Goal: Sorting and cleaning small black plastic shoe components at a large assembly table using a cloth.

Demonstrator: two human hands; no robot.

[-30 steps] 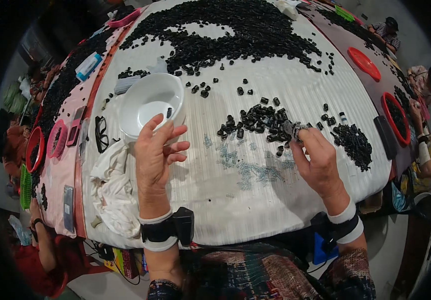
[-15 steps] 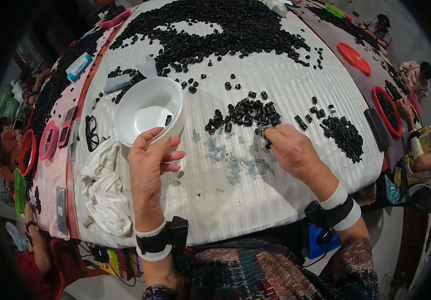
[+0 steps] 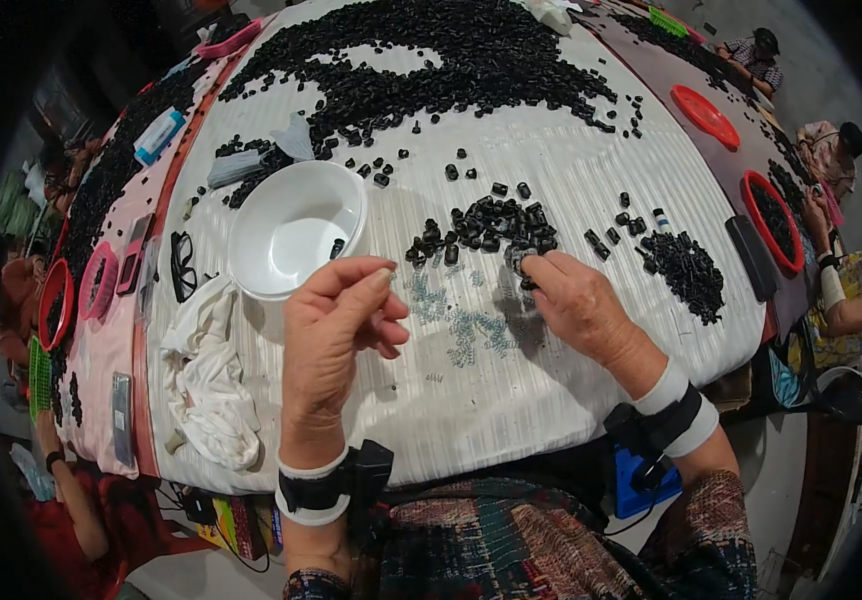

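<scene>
head view. left hand [image 3: 336, 325] raised just over the white ribbed table cover [image 3: 571, 170], fingers curled in, thumb and forefinger pinched together at the tip near the rim of the white bowl [image 3: 296, 230]; something very small may sit in the pinch, too small to make out. bowl sits just up and left of that hand, tilted a little, one small black piece [image 3: 337, 247] lying inside near its right wall.

right hand [image 3: 576, 300] lies low on the cover, fingertips pressed together at the lower edge of a small cluster of black pieces [image 3: 486, 225]; fingers closed on a piece or two there, though exactly what is gripped i cannot tell. between the two hands, a scatter of tiny pale springs [image 3: 471, 330] on the cover.

right of the cluster, a second tight heap of black pieces [image 3: 686, 270], apart from the hand. far side of the table carries a very large spread of black pieces [image 3: 431, 60].

left of the bowl: a crumpled white cloth [image 3: 211, 375] at the table edge, a pair of dark-framed glasses [image 3: 183, 265] beside it, a phone [image 3: 123, 405] on the pink strip.

right edge: red round trays [image 3: 706, 115], one holding black pieces; other people seated beyond, one forearm [image 3: 846, 310] resting at the table corner.

both wrists carry black straps with white bands [image 3: 316, 490].
</scene>
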